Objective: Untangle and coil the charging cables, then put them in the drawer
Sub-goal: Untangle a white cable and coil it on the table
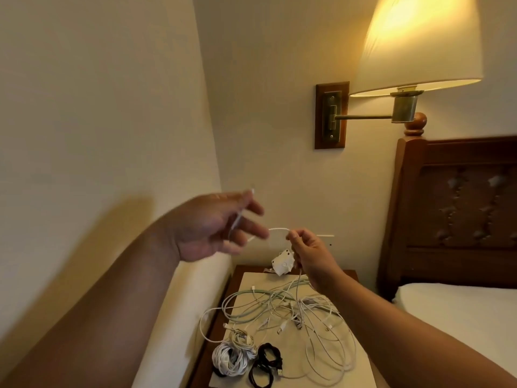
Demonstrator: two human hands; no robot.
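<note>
**Coiling step, head view.** The left hand (221,225) holds the plug end of a white cable (279,229), laced through loosely spread fingers (motion blur hides how firmly). The right hand (310,256) pinches the same cable narrowly just to the right. From there the slack drops to the tangle (279,309) on the nightstand (202,362) below. At the near edge lie a white coil (232,357) and a black coil (265,359), apparently finished. The drawer is not in view. To do the step well, keep the left hand fixed as a former and feed even loops with the right. Lift slack gently, so that neighbouring cables are not dragged off the left edge, where one loop overhangs.
</note>
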